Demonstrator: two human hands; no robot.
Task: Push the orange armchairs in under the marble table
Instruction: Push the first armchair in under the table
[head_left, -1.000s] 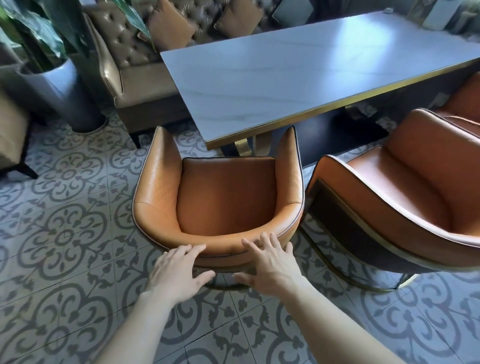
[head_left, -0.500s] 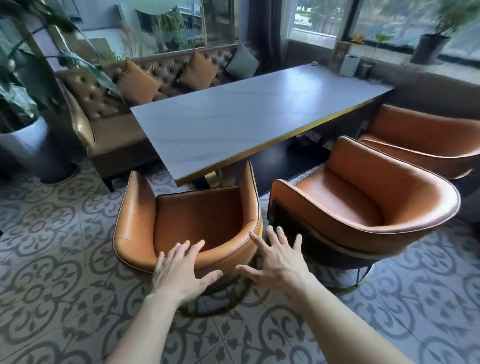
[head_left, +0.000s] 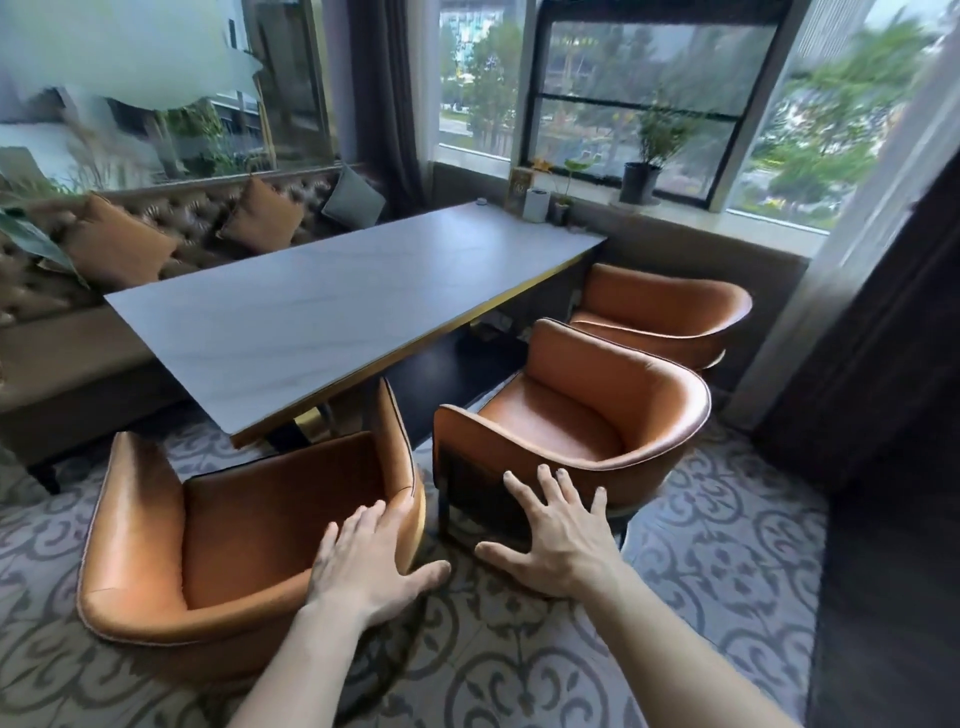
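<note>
Three orange armchairs stand along the near side of the marble table. The nearest armchair sits at the table's front corner, its front edge under the tabletop. My left hand hovers open over its right rear rim, fingers spread. The middle armchair is turned at an angle, pulled out from the table. My right hand is open, fingers apart, in front of that chair's dark back panel; contact is unclear. The far armchair stands close to the table by the window.
A tufted brown sofa with cushions lines the table's far side. Potted plants stand on the window sill. A dark wall or door rises at the right. Patterned floor tiles spread around the chairs.
The view has lifted and swung right. Both hands have moved right off the nearest armchair's back, the right hand now at the middle armchair's back.
</note>
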